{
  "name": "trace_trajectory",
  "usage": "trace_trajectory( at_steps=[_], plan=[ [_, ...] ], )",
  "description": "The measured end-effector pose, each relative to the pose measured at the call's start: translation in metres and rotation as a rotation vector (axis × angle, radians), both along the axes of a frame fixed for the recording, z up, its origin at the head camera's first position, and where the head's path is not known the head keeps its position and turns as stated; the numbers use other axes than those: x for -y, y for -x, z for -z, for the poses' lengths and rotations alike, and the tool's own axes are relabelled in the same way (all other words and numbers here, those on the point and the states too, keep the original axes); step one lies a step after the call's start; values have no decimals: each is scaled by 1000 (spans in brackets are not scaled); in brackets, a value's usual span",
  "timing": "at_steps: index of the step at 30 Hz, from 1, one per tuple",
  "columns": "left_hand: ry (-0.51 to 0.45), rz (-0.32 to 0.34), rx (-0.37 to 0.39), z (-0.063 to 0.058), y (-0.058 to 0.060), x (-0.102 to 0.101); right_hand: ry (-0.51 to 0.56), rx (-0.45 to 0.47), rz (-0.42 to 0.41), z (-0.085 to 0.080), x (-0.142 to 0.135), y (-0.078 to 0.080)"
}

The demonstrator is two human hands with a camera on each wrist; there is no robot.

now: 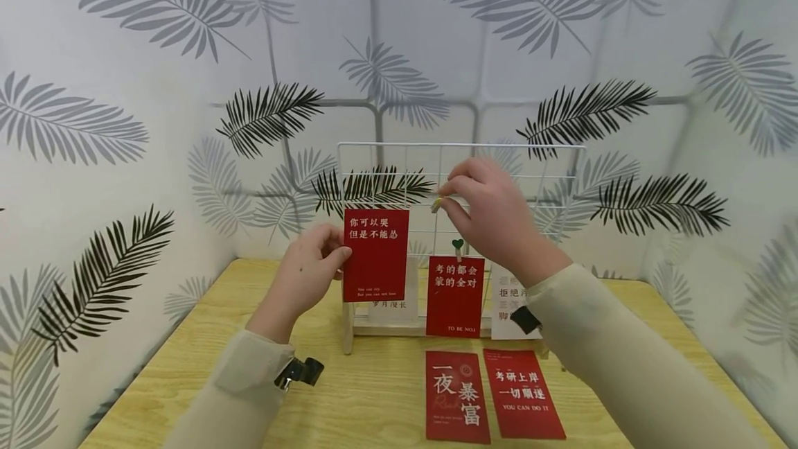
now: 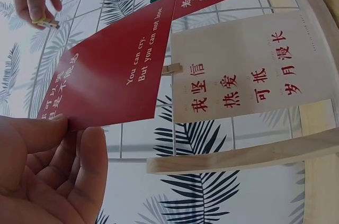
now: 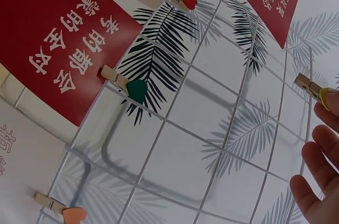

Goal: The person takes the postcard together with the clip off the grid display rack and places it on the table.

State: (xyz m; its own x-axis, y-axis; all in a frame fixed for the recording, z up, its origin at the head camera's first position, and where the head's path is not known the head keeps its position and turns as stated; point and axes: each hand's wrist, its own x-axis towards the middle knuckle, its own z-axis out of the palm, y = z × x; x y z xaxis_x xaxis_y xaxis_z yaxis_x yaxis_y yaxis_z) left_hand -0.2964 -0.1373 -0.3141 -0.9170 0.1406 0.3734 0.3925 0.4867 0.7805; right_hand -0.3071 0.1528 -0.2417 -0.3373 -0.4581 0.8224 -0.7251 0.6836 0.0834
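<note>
My left hand (image 1: 309, 267) pinches a red card (image 1: 375, 255) with white lettering by its left edge, thumb in front. The card stands before the left part of a white wire grid rack (image 1: 461, 145) and overlaps a white card (image 2: 249, 70) clipped there. My right hand (image 1: 492, 210) pinches a small wooden clothespin (image 3: 309, 85) with a yellow decoration between thumb and fingertip, in front of the grid's upper middle. Below it another red card (image 1: 455, 296) hangs from the grid by a clothespin with a green heart (image 3: 136, 90).
Two red cards, one upright (image 1: 458, 397) and one slightly tilted (image 1: 524, 393), lie on the wooden table in front of the rack. Another white card (image 1: 506, 303) hangs at the right, held by a peg with an orange heart (image 3: 74, 215). The rack has a wooden base (image 1: 393, 330).
</note>
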Motion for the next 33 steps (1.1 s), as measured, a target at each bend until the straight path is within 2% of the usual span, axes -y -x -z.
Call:
trace_trajectory(
  at_steps=[10,17,23,33],
  plan=[
    [-4,2,49,13,-3,-2,21,63,38,18,-21,-9],
    [-23,31,81,20,-7,-4,22,125,68,36,-37,-13],
    [-29,50,93,31,-11,-6,23,181,100,51,-52,-16],
    [-67,28,141,51,-14,-7,63,275,115,77,-73,-20]
  ],
)
